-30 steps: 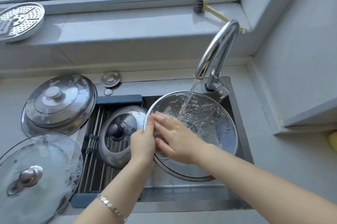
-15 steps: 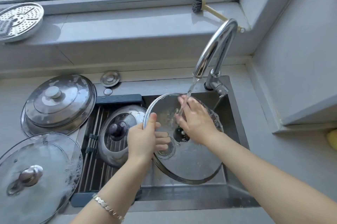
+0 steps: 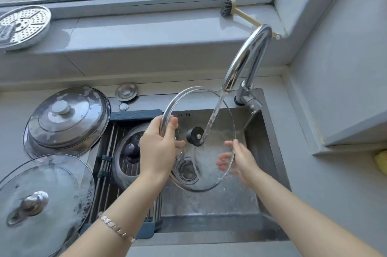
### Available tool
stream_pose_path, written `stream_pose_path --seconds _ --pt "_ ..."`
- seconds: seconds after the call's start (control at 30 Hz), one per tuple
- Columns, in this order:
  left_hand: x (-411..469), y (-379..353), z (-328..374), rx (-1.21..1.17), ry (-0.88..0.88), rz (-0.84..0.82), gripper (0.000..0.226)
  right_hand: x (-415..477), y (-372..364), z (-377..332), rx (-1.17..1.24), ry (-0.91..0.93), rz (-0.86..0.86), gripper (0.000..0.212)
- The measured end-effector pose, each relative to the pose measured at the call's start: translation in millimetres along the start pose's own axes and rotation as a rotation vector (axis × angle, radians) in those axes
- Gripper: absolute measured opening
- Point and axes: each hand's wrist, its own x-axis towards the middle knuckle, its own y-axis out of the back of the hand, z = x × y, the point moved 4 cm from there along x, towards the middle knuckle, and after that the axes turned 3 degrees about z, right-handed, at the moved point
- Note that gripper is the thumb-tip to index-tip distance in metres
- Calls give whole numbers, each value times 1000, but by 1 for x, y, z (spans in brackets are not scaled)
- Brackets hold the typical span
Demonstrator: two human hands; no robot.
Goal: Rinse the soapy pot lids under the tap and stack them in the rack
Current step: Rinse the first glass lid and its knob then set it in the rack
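Observation:
A clear glass lid (image 3: 206,164) with a steel rim and a black knob is held tilted over the sink, under the running tap (image 3: 244,62). The stream strikes it beside the knob. My left hand (image 3: 159,148) grips its upper left rim. My right hand (image 3: 238,158) holds the right rim, fingers showing through the glass. A lid with a dark knob (image 3: 127,152) lies on the roll-up rack (image 3: 104,164) over the sink's left part. On the counter at left sit a sudsy steel lid (image 3: 65,118) and a soapy glass lid (image 3: 39,204).
The steel sink (image 3: 270,135) has a drain strainer under the held lid. A sink plug (image 3: 126,91) lies behind the rack. On the windowsill are a perforated steamer plate (image 3: 21,24) and a dish brush (image 3: 234,13). A yellow sponge (image 3: 381,164) sits at far right.
The glass lid has been tipped up and turned, so the knob side faces me. My right hand left the lid's middle and went to its right rim; my left hand kept the left rim.

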Motion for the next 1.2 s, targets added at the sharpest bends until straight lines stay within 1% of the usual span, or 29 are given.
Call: stream_pose_path --seconds 0.07,0.13,0.2,0.27,0.33,0.37,0.4,0.47,0.53,0.57,0.63,0.67,0.7,0.73,0.8,0.87,0.9,0.93,0.97,1.0,1.03,1.07,1.1,1.13,1.17,1.2 --pt "5 -4 -27 -162 204 3 8 1 12 -21 -134 148 127 34" --pt "3 -14 -55 -343 453 -15 15 0 23 -48 -344 296 240 36" --pt "-3 -28 -75 -452 655 -49 25 -4 27 -76 -560 442 299 36" --pt "-12 -43 -87 -527 827 -78 36 -13 25 -100 -717 579 310 34" --pt "-20 -53 -90 -554 951 -99 30 -24 20 -118 -778 710 276 29" --pt "-22 -56 -87 -561 967 -104 26 -27 19 -123 -796 771 267 27" --pt "-22 -56 -84 -585 947 -96 24 -30 19 -127 -783 815 251 25" --pt "-18 -50 -74 -606 808 -46 22 -26 24 -126 -653 828 205 22" --pt "-11 -36 -62 -484 591 -20 18 -15 31 -116 -482 775 191 18" --pt "-8 -29 -56 -407 486 -19 16 -9 34 -107 -393 727 196 16" --pt "-4 -18 -38 -305 304 -48 15 3 35 -81 -239 591 222 18" --pt "-3 -14 -30 -275 225 -81 14 8 35 -67 -200 512 240 21" --pt "-2 -11 -24 -195 143 -123 15 12 32 -52 -183 429 253 23" --pt "-1 -10 -19 -42 49 -179 27 13 29 -39 -174 344 252 25" --pt "-2 -11 -17 318 -111 -299 61 14 24 -17 -147 170 214 28" --pt "-5 -13 -18 673 -304 -410 73 13 24 -8 -136 18 160 29" --pt "-8 -15 -18 844 -441 -471 79 12 26 -8 -168 -38 130 31" --pt "-12 -18 -19 974 -571 -549 88 13 29 -10 -210 -86 95 32" --pt "-15 -20 -21 1030 -674 -618 94 12 32 -14 -253 -129 60 32" --pt "-17 -22 -21 1018 -755 -679 96 12 35 -19 -285 -170 36 30" --pt "-17 -25 -23 958 -869 -715 92 10 36 -24 -323 -202 23 28" --pt "-19 -28 -25 872 -984 -721 86 10 38 -30 -393 -221 19 27" --pt "-21 -30 -30 777 -1061 -719 79 9 40 -36 -487 -232 23 27" --pt "-22 -31 -33 672 -1070 -692 72 10 42 -41 -564 -238 31 29" --pt "-22 -33 -35 585 -958 -694 68 10 45 -48 -595 -241 32 30" --pt "-22 -33 -36 511 -803 -672 64 11 48 -54 -576 -251 26 29"
